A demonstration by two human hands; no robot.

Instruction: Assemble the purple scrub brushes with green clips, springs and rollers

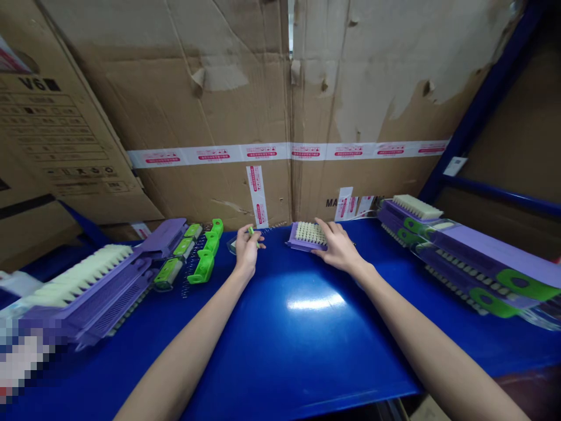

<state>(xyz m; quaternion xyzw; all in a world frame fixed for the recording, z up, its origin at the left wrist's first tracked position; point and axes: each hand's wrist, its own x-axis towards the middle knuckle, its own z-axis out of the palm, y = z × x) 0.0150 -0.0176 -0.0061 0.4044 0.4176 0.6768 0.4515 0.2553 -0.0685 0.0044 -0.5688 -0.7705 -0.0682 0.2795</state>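
Note:
My left hand (246,250) is closed around a small green plastic piece (251,230), with a clear part showing at the hand's left side. Much of what it holds is hidden by the fingers. To the right, my right hand (338,243) grips the right end of a purple brush (302,238), thumb on the near side and fingers on the far side. The brush lies on the blue surface with its cream bristles facing up. Left of my left hand are bright green plastic brackets (208,252), green-and-clear pieces (169,272) and a thin coiled spring (186,278).
Purple brushes (87,286) are stacked at the left. More purple brushes with green ends (473,248) are piled at the right. Taped cardboard (210,105) walls off the back of the blue table (280,356). A blue metal post (477,99) rises at the right.

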